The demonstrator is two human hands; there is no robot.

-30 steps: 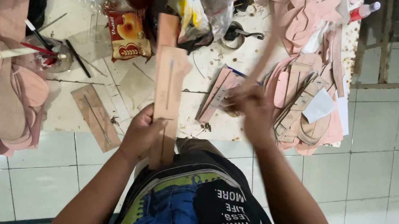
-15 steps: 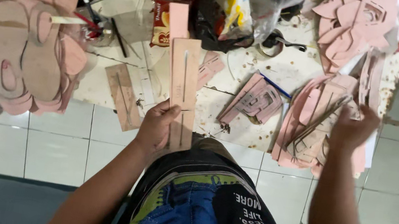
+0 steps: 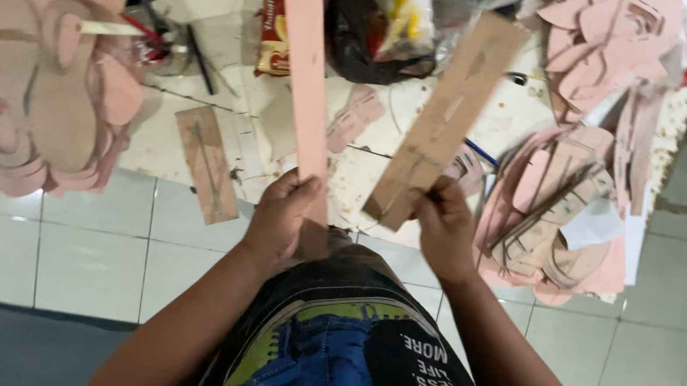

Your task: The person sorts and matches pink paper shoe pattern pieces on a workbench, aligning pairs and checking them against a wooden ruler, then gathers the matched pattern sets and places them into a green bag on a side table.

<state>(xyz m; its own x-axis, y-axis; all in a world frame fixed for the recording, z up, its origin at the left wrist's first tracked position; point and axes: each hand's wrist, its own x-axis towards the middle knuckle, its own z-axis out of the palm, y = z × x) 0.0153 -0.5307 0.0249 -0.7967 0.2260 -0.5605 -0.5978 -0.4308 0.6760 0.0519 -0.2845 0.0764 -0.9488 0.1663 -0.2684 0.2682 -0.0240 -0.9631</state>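
Pink and smooth, a long flat strip rises from the left hand, whose fingers are closed around its lower end. Just beside it, the right hand is clamped on the bottom of a brown board strip, rougher and scuffed, tilting away to the right. Both strips are held above the pale, stained surface. On that surface lie a short brown wooden piece to the left and curved pink sole cut-outs with straps to the right. Farther off sit a red snack packet, a crumpled dark bag and a heap of pink cut shapes.
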